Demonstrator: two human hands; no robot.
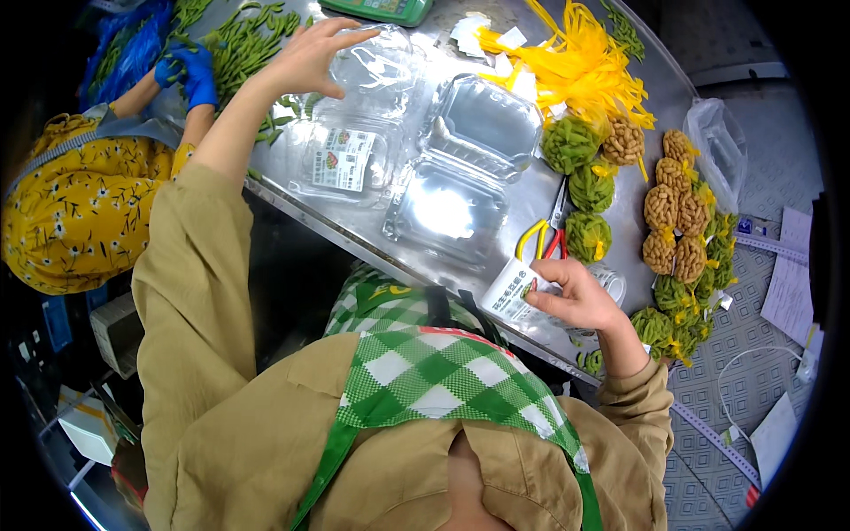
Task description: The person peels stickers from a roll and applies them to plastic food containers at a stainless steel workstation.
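Observation:
My left hand has its fingers spread and curved at the upper left edge of an unfolded clear plastic clamshell box. A white printed label lies on that box's lower half. Beside it on the right is a second unfolded clear clamshell box; no label shows on it. Near the table's front edge my right hand grips a stack of white printed labels, thumb on top. Scissors with yellow and red handles lie just beyond these labels. A clear plastic tub is partly hidden behind my right hand.
Green pod bundles and brown peanut bundles line the metal table's right side. Yellow netting is heaped at the back. Loose green pods and another person's blue-gloved hands are at left. A green device stands behind.

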